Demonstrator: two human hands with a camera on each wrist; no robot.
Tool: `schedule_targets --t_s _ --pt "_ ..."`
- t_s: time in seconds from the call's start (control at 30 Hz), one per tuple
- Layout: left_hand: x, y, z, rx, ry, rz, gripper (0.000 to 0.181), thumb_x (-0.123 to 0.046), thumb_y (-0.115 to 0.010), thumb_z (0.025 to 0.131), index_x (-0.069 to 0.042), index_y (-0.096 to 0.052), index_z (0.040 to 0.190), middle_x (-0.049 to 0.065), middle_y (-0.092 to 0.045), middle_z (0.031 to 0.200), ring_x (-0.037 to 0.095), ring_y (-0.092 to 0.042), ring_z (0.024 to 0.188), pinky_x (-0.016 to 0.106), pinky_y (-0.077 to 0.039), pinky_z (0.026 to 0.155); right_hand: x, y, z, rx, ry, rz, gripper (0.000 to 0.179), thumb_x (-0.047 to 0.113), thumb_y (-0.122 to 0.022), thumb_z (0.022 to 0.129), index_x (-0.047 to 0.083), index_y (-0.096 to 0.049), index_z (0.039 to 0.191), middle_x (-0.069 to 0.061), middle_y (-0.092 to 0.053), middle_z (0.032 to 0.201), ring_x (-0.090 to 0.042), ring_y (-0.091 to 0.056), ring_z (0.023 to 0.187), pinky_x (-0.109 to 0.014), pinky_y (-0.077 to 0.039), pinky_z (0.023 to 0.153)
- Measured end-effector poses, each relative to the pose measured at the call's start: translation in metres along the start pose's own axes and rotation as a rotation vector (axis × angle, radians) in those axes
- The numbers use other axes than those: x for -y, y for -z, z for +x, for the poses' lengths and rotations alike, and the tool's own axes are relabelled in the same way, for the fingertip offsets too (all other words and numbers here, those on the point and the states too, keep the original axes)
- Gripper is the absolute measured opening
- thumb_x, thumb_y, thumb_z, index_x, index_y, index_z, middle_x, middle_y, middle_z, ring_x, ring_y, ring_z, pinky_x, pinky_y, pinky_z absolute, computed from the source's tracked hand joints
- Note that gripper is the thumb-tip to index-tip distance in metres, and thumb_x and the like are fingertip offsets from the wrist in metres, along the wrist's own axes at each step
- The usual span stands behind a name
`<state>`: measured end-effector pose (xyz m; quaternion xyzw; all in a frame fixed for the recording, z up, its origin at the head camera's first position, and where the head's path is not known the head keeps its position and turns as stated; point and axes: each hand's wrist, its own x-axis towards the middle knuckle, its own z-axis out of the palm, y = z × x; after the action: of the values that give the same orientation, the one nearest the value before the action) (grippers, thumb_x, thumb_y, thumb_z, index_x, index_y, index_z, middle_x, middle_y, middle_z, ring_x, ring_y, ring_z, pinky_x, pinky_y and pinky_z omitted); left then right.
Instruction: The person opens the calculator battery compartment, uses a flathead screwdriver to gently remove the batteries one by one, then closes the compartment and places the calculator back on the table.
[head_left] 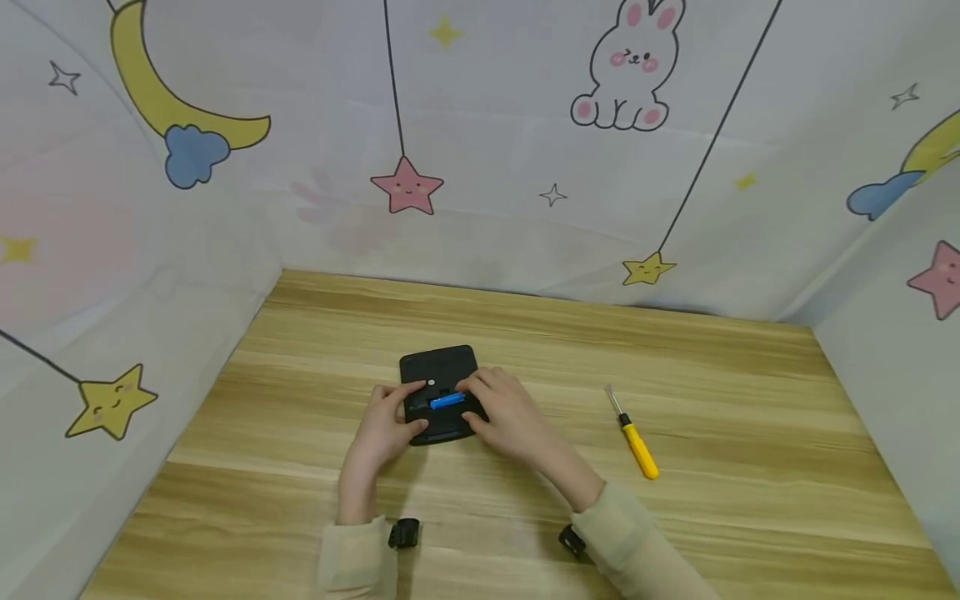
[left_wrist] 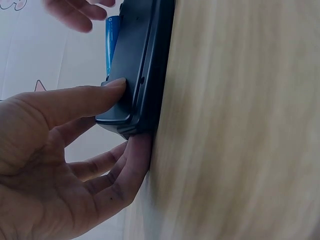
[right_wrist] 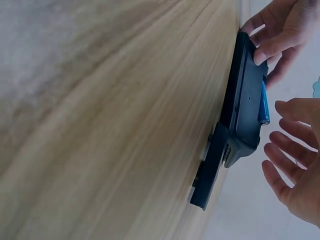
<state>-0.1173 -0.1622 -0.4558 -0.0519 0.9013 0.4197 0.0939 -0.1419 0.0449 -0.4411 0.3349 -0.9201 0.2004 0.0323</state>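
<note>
A flat black device point(head_left: 438, 362), shaped like a calculator, lies on the wooden table with an open slot facing up. A blue cylindrical battery point(head_left: 447, 401) sits at the slot, one end sticking up above the casing in the right wrist view. My left hand point(head_left: 382, 425) grips the device's left side, thumb point(left_wrist: 112, 92) on top and fingers round its end. My right hand point(head_left: 510, 412) is at the other side, fingers spread and apart from the battery point(right_wrist: 264, 102) in the right wrist view. A narrow black piece point(right_wrist: 207, 170) juts from the device's end there.
To the right of the hands lies a screwdriver point(head_left: 636, 442) with a yellow handle, its metal tip pointing away. White cloth walls point(head_left: 487, 167) printed with stars, moons and a rabbit enclose the wooden table point(head_left: 735, 400) at the back and sides.
</note>
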Motion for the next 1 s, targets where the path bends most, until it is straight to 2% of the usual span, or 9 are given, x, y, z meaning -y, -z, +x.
schedule_targets --t_s 0.2,0.43,0.77,1.0 --pt "0.000 0.001 -0.001 0.000 -0.007 -0.003 0.058 -0.008 -0.072 0.083 -0.016 -0.054 0.137 0.020 -0.044 0.123 0.019 -0.049 0.077 0.026 -0.039 0.064 0.002 -0.005 0.006 0.001 0.032 -0.056 0.032 0.023 -0.070 0.088 0.015 -0.062 0.118 0.002 -0.060 0.112 -0.016 -0.055 0.101 -0.035 -0.047 0.090" --pt "0.000 0.001 0.000 -0.004 -0.011 0.004 0.057 -0.008 -0.072 0.083 -0.015 -0.055 0.137 0.020 -0.043 0.122 0.018 -0.049 0.077 0.026 -0.038 0.063 0.005 -0.011 0.013 0.010 0.072 -0.145 0.030 0.024 -0.068 0.089 0.016 -0.063 0.118 0.002 -0.060 0.112 -0.016 -0.055 0.102 -0.035 -0.048 0.088" --pt "0.000 0.001 -0.001 -0.001 -0.006 -0.001 0.057 -0.008 -0.072 0.083 -0.015 -0.054 0.137 0.020 -0.043 0.123 0.018 -0.048 0.074 0.026 -0.039 0.062 0.011 -0.016 0.022 0.061 0.086 -0.255 0.024 0.024 -0.067 0.090 0.019 -0.065 0.113 0.003 -0.060 0.109 -0.015 -0.052 0.100 -0.034 -0.046 0.084" --pt "-0.001 0.000 0.000 -0.007 -0.014 -0.003 0.057 -0.007 -0.072 0.082 -0.015 -0.055 0.136 0.020 -0.044 0.121 0.017 -0.047 0.073 0.026 -0.038 0.062 0.012 -0.017 0.023 0.043 0.093 -0.293 0.019 0.021 -0.066 0.090 0.018 -0.067 0.108 0.003 -0.060 0.106 -0.016 -0.051 0.095 -0.031 -0.044 0.080"
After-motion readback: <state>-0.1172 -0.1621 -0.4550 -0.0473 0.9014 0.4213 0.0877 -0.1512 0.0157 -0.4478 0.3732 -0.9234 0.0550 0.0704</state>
